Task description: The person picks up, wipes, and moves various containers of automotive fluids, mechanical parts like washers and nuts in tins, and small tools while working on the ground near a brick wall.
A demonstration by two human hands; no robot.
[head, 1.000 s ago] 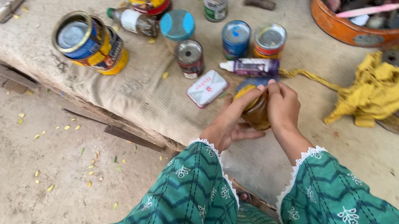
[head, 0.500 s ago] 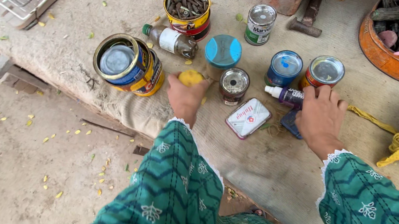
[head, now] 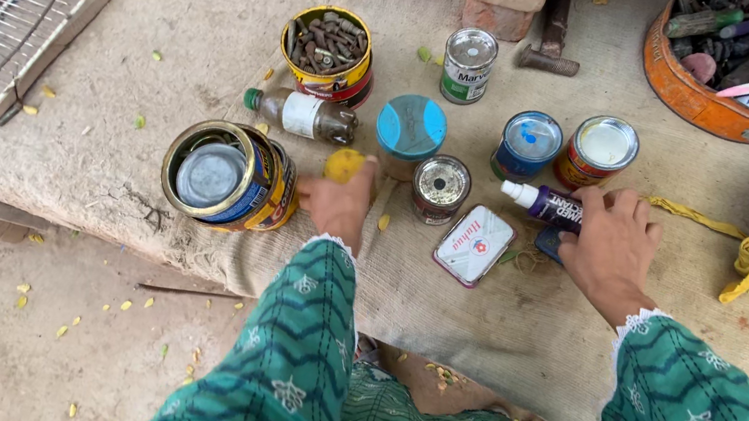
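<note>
Two hands are down on the burlap-covered desk (head: 499,313): your left hand (head: 335,204) has its grip clenched around a small round yellow lid (head: 344,165) beside the big tipped blue-and-yellow tin (head: 228,176), while your right hand (head: 614,246) lies over a flat dark blue object (head: 549,242), touching the purple squeeze bottle (head: 548,205); I cannot tell whether its grip is clenched.

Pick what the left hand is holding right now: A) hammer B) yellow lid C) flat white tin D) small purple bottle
B: the left hand grips a yellow lid beside the big tin lying on its side; the purple bottle lies under the right hand.
</note>
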